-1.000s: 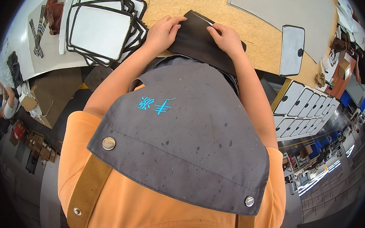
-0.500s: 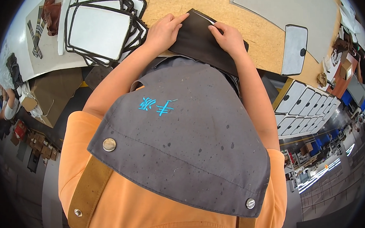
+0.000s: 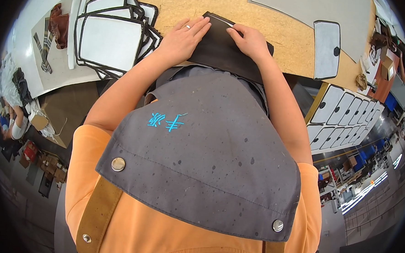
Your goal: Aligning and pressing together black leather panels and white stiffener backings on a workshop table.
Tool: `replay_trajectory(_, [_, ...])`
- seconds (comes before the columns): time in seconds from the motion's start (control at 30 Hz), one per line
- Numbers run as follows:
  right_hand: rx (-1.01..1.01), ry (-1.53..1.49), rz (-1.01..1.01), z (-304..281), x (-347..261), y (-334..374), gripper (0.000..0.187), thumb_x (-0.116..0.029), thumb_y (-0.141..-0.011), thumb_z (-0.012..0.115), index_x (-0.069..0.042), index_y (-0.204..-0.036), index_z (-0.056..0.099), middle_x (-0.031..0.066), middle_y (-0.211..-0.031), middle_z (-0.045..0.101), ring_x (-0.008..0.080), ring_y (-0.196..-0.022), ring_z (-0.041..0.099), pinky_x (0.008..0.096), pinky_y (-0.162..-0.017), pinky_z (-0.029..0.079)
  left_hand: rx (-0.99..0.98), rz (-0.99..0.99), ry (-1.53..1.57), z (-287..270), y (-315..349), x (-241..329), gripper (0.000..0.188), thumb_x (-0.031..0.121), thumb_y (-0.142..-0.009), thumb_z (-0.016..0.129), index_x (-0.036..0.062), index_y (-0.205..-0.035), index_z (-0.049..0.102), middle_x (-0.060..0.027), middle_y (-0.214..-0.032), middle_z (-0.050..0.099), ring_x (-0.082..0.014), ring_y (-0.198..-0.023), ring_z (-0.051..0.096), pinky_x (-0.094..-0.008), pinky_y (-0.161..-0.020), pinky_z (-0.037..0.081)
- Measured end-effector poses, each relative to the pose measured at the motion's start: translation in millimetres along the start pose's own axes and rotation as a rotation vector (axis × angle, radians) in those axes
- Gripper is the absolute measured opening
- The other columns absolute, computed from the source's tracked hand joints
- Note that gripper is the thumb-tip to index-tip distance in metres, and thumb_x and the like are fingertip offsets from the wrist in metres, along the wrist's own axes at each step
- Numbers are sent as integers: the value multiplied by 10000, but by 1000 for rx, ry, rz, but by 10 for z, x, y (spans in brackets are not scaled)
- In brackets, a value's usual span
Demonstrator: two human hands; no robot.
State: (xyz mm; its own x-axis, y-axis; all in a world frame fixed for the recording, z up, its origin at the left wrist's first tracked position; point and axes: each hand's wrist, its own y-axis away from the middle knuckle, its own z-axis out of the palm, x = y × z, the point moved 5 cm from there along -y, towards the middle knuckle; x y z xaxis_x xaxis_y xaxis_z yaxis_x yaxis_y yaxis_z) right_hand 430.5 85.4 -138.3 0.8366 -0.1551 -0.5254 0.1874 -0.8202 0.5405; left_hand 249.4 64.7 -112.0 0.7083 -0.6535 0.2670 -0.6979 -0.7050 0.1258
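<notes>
Since the earlier frame, the person's left hand [image 3: 185, 41] has flattened, its fingers reaching out straighter over the dark sheet [image 3: 224, 54], while the right hand [image 3: 251, 42] stays near the same spot. Working left to right from my distant seat, I see a plaid strip [image 3: 42, 51] and a reddish-brown piece [image 3: 58, 20] well apart from the dark sheet on its left, then long white strips [image 3: 73, 32]. Nearer to the sheet on that side sits an uneven stack of black-edged white panels [image 3: 111, 39]. The dark sheet itself lies at the table's near edge, against the person's apron [image 3: 207, 126]. On its left part the left hand rests with fingers extended, not clenched around anything. By its far edge, the right hand's thumb and forefinger come close together beside a pale line; I can't tell whether they pinch the material. Beyond the sheet to the right lies a large grey board [image 3: 309, 15], and well to its right, a single black-edged white panel [image 3: 327, 50] with a dark tab.
</notes>
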Motion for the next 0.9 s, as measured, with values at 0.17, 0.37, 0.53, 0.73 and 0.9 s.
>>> replay_trajectory(0.17, [18, -81, -22, -23, 0, 20, 336, -430, -850, 495, -140, -890, 661, 83, -755, 647, 277, -751, 615, 380, -662, 477, -32, 7, -48, 4, -9, 34, 447, 164, -881, 477, 38, -1301, 392, -60, -1381, 373, -191, -1252, 379, -364, -1030, 298])
replay_trajectory(0.37, [21, 23, 51, -34, -76, -5, 307, -403, -846, 494, -153, -873, 671, 78, -760, 654, 275, -752, 622, 387, -659, 487, -49, -32, -45, -44, -69, 64, 458, 208, -885, 484, 31, -1299, 395, -77, -1361, 391, -198, -1231, 396, -348, -1024, 303])
replay_trajectory(0.53, [43, 96, 49, -12, -102, -34, 313, -373, -845, 482, -126, -859, 673, 87, -779, 660, 280, -759, 628, 392, -664, 494, -137, -38, -102, -85, -165, 113, 468, 235, -883, 487, 7, -1285, 407, -87, -1346, 403, -216, -1234, 389, -352, -1043, 279])
replay_trajectory(0.73, [50, 161, 68, -26, -165, -36, 366, -406, -839, 499, -84, -834, 674, 116, -792, 660, 284, -776, 633, 386, -680, 499, -39, 149, 24, 4, -232, 276, 456, 237, -876, 495, -10, -1254, 434, -114, -1323, 411, -248, -1254, 365, -371, -1055, 269])
replay_trajectory(0.9, [-120, 344, 208, -421, 82, 235, 465, -504, -789, 577, -47, -800, 660, 106, -751, 650, 263, -727, 626, 358, -637, 486, -94, 108, 47, 50, -229, 249, 450, 226, -883, 489, -6, -1263, 424, -120, -1310, 420, -256, -1252, 367, -382, -1035, 300])
